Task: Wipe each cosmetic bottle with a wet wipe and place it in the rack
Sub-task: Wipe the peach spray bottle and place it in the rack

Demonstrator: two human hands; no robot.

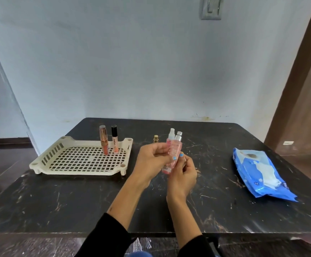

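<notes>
Both the left hand [151, 160] and the right hand [183, 172] grip the pink spray bottle [175, 151] right of the rack [80, 156], seemingly for wiping; next it must stand inside that rack.

Both hands raised together, fingers curled: left hand [151, 160], right hand [183, 175].

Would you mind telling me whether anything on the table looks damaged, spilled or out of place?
Nothing is spilled. The black table is heavily scratched and scuffed all over. The blue wet wipe pack lies open with a wipe bunched out of it. A small gold-capped item stands outside the rack, behind the hands.
</notes>
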